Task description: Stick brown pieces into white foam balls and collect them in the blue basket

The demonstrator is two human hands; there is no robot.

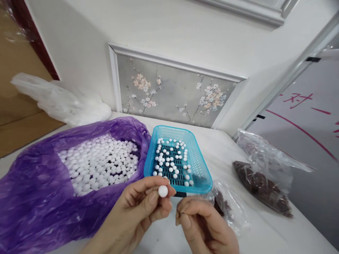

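Between the thumb and fingers of my left hand (143, 208) is a small white ball (163, 191), held just in front of the basket. My right hand (205, 224) is close beside it on the right, thumb and forefinger pinched together. A tiny dark bit shows at that pinch, too small to name. Behind both hands stands a blue plastic basket (202, 169) with several white balls (167, 159) scattered over its slotted bottom. To the left, a purple plastic bag (34, 197) lies open around a large heap of white balls (97, 162).
A clear bag with dark brown contents (262, 183) lies on the white table (219, 141) at right; another such bag (225, 204) is partly behind my right hand. White plastic bags (71, 106) sit at back left. A whiteboard (304, 116) leans at right.
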